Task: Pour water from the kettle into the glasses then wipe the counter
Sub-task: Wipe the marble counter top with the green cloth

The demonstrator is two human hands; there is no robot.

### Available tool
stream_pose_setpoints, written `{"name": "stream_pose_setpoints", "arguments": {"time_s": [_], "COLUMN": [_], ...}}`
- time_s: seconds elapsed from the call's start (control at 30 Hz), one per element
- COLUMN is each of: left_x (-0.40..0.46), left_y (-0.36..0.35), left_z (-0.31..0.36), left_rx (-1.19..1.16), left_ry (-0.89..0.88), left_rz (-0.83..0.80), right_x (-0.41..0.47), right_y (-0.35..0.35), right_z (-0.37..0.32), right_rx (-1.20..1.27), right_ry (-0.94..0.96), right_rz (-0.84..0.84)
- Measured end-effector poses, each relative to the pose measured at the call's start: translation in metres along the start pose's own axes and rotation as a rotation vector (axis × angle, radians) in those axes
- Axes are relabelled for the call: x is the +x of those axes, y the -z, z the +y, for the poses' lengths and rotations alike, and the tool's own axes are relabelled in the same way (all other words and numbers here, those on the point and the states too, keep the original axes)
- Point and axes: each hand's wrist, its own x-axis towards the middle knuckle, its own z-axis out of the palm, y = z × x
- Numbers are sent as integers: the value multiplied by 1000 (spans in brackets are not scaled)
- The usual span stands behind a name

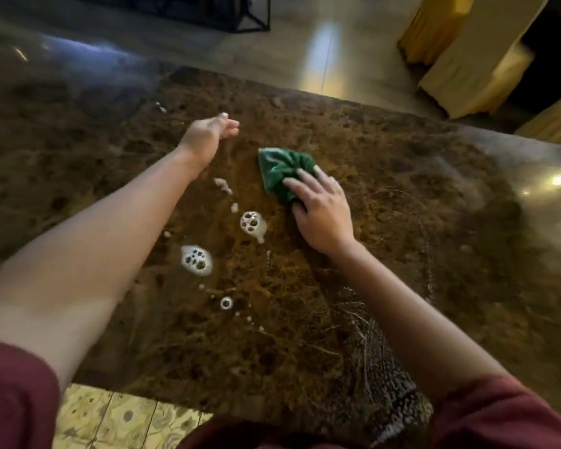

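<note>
Dark red short sleeves at both upper arms, bare forearms, bare left hand [208, 136], bare right hand [321, 212], matching red garment below.

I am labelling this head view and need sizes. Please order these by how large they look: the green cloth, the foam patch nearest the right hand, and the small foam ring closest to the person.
1. green cloth, partly under the right hand
2. foam patch
3. small foam ring
</note>
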Motion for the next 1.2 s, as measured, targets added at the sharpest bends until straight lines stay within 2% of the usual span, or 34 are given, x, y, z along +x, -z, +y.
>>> {"name": "stream_pose_setpoints", "arguments": {"time_s": [0.07, 0.17, 0.27, 0.33, 0.43, 0.5, 0.57, 0.67, 0.77, 0.87, 1.0, 1.2], "left_x": [-7, -22, -42, -55, -70, -72, -72, -68, -70, -89, -99, -100], "left_y": [26, 61, 85, 96, 101, 98, 96, 101, 121, 147, 151, 150], "left_z": [-16, -42, -64, -84, -110, -114, -114, -109, -107, -129, -141, -139], "left_rx": [283, 750, 927, 972, 997, 1019, 1017, 941, 785, 928, 1032, 1017], "left_ry": [-58, -116, -137, -128, -126, -125, -116, -153, -167, -103, -40, -42], "left_rz": [131, 119, 93, 125, 177, 182, 184, 163, 120, 209, 232, 239], "right_x": [-32, -77, -100, -96, -65, -35, -4, 38, 74, 91, 69, -20], "right_y": [-4, -5, 1, 11, 27, 26, 14, -6, -19, -34, -41, -46], "right_z": [-25, -55, -58, -43, -14, -6, -9, -31, -63, -92, -123, -149], "right_rx": [30, 63, 174, 264, 322, 361, 318, 165, 129, 143, 201, 343], "right_ry": [68, 157, 165, 54, -247, -409, -457, -326, -199, -46, 185, 426], "right_rz": [-15, -29, 97, 240, 425, 421, 322, 205, 134, 67, 3, -122]}}
